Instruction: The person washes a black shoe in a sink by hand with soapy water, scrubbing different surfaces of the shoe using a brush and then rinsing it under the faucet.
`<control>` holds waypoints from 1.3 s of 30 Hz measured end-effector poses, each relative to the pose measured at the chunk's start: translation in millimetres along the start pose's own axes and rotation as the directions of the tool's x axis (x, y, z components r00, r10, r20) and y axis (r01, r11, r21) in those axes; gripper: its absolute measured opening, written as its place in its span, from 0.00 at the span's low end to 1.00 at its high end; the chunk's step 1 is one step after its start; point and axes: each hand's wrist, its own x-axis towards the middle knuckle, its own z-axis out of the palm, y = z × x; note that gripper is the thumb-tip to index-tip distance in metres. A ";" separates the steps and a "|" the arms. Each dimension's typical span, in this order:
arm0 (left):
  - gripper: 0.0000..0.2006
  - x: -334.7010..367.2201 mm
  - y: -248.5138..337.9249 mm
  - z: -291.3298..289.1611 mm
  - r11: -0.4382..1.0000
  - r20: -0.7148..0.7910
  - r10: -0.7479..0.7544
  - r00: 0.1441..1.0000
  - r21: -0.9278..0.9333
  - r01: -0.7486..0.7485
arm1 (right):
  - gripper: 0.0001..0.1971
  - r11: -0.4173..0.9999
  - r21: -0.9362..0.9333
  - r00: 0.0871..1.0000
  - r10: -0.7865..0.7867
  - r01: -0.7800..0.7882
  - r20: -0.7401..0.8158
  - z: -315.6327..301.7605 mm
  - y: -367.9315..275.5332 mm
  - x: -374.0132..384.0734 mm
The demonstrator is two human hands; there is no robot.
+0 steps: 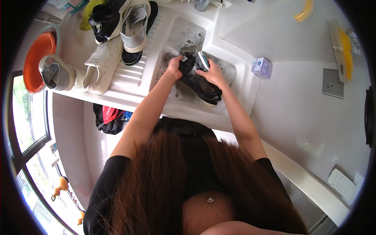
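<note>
A wet black shoe (200,89) lies tilted over soapy water in the white sink (242,78). My left hand (174,67) grips its upper part at the left, near a small pale tag. In my right hand (213,74) is a scrub brush (203,59) with a white and teal back, held against the shoe's upper side. The bristles are mostly hidden. Foam and bubbles float around the shoe.
On the ribbed drainboard (131,76) at the left are white shoes (102,64), a grey slip-on (135,29) and a black sneaker (105,23). An orange basin (39,60) stands far left. A purple box (261,67) sits by the sink's right rim; a yellow brush (304,11) is farther right.
</note>
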 end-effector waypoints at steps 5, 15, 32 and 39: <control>0.19 19.2 -9.5 7.4 0.972 -0.112 0.037 0.993 0.233 -0.010 | 0.34 0.972 -0.227 0.996 0.036 -0.053 -0.079 5.9 -2.6 -0.6; 0.14 81.0 -5.1 -40.3 0.916 -0.215 0.173 0.961 0.394 -0.076 | 0.25 0.953 -0.301 0.994 -0.008 0.041 0.109 37.5 32.8 38.2; 0.24 -47.0 11.0 18.0 0.966 0.321 -0.061 0.945 -0.218 0.137 | 0.28 0.955 -0.103 0.932 -0.295 0.279 -0.213 -20.4 -23.9 -15.4; 0.23 -53.3 9.4 -3.1 0.950 0.472 -0.085 0.877 -0.227 0.214 | 0.25 0.894 -0.175 0.910 -0.411 0.413 0.051 4.2 -102.3 -66.0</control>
